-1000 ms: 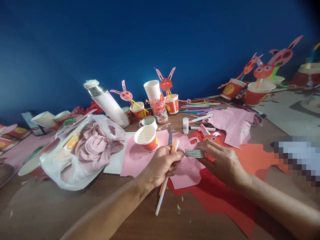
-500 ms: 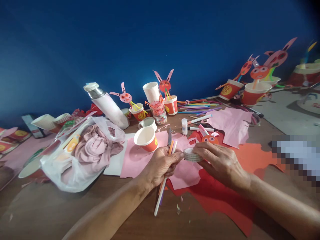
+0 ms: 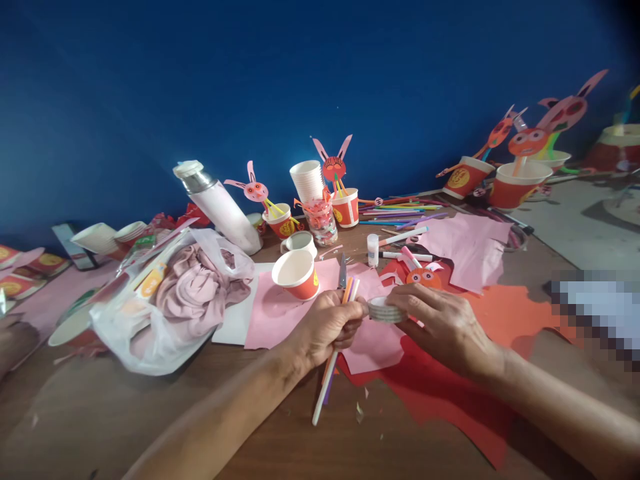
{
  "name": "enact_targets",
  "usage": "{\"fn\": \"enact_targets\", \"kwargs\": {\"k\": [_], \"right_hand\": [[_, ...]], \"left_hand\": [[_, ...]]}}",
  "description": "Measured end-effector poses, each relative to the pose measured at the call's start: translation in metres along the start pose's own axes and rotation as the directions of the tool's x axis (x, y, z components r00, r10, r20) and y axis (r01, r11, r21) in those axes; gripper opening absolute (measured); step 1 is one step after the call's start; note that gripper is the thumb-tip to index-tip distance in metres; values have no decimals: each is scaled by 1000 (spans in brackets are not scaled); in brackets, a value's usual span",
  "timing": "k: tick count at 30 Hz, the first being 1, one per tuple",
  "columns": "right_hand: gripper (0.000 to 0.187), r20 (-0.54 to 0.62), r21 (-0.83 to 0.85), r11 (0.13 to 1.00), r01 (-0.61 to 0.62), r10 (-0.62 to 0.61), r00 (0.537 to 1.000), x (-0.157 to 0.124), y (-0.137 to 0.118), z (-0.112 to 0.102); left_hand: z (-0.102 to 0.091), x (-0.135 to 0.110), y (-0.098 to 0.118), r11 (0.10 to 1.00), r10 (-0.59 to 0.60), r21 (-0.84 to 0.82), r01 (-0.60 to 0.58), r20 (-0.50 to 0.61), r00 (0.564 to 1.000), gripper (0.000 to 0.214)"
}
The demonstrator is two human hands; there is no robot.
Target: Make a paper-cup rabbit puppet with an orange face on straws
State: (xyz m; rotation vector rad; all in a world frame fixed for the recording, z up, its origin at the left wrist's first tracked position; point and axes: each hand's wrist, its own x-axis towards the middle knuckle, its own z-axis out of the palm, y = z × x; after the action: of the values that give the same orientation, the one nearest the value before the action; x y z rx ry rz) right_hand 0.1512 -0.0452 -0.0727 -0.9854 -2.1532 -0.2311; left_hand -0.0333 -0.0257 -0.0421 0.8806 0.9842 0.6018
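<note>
My left hand (image 3: 325, 330) is closed round a bundle of drinking straws (image 3: 331, 367), white, orange and purple, that stick out above and below the fist. Its fingertips also pinch the edge of a roll of tape (image 3: 384, 309). My right hand (image 3: 440, 327) grips that roll from the right, fingers curled over it. Both hands hover above pink paper (image 3: 280, 307) and red paper (image 3: 440, 393) on the wooden table (image 3: 125, 413). A red paper cup (image 3: 298, 274) stands just behind my left hand, with scissors (image 3: 342, 270) beside it.
A plastic bag of pink cloth (image 3: 185, 293) lies at the left, a white flask (image 3: 220, 208) behind it. Paper rabbit cups (image 3: 343, 200) stand along the blue wall, with more (image 3: 520, 177) at the right. Loose straws (image 3: 400, 210), a glue stick (image 3: 373, 250) and pink sheets (image 3: 470, 247) cover the back.
The tape roll has turned slightly between my hands, and my left fingertips have closed onto its edge. The view has shifted a little.
</note>
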Motion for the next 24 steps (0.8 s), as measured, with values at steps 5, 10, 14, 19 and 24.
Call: {"fn": "enact_targets", "kwargs": {"k": [5, 10, 14, 19, 24], "right_hand": [[12, 1, 120, 984, -131, 132, 991, 2, 3, 0], [12, 1, 110, 985, -132, 132, 991, 1, 3, 1], [14, -8, 84, 989, -125, 127, 992, 1, 2, 1], [15, 1, 74, 990, -118, 118, 993, 2, 2, 0], [16, 1, 50, 992, -118, 118, 993, 3, 1, 0]], "left_hand": [[-1, -1, 0, 999, 6, -48, -4, 45, 999, 19], [2, -6, 0, 997, 72, 21, -71, -13, 997, 19], [6, -8, 1, 994, 86, 66, -82, -65, 994, 22], [8, -6, -1, 990, 119, 91, -111, -89, 989, 23], [10, -8, -3, 975, 173, 162, -153, -117, 978, 18]]}}
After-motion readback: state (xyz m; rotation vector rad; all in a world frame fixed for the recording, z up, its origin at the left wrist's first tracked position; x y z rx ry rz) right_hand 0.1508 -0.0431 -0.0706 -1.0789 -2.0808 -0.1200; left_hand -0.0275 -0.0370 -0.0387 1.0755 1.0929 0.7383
